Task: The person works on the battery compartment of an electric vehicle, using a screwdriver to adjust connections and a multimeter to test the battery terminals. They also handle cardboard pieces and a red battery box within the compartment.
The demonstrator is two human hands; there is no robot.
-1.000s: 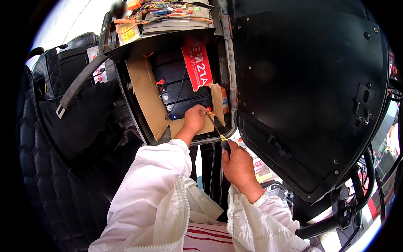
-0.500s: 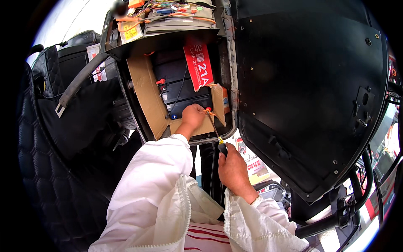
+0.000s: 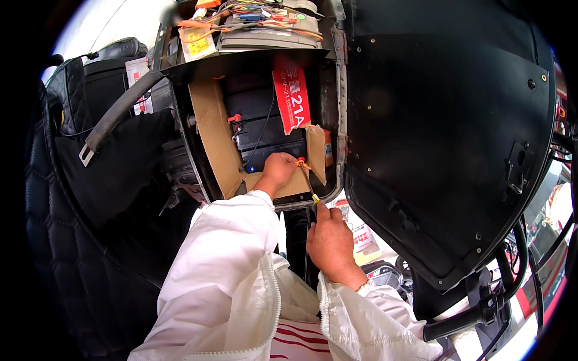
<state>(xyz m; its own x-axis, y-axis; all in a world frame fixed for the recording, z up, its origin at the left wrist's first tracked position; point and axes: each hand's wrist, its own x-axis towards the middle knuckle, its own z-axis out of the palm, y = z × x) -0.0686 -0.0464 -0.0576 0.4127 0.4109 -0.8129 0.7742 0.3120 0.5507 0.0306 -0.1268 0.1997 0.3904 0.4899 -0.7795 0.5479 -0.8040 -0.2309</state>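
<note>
Black batteries point(image 3: 265, 135) sit side by side in an opened cardboard box point(image 3: 209, 141) inside a black compartment. At the nearest battery's right end is a red terminal point(image 3: 301, 160) with an orange wire point(image 3: 306, 165) at it. My left hand point(image 3: 280, 169) reaches over that battery, fingers closed on the orange wire by the terminal. My right hand point(image 3: 332, 245) is wrapped round a screwdriver point(image 3: 308, 185), whose handle it mostly hides. The screwdriver's shaft slants up to the terminal; my left fingertips and the wire partly cover its tip.
A red printed flap point(image 3: 292, 99) hangs over the batteries. Bundled wires and a grey controller point(image 3: 271, 37) lie beyond the compartment. A large black lid point(image 3: 439, 138) stands open on the right. On the left are a cable with a metal end point(image 3: 117, 114) and a black quilted cover point(image 3: 66, 240).
My right hand has turned and slid up the screwdriver, covering its dark handle. My left hand stays at the terminal. The whole view has shifted slightly.
</note>
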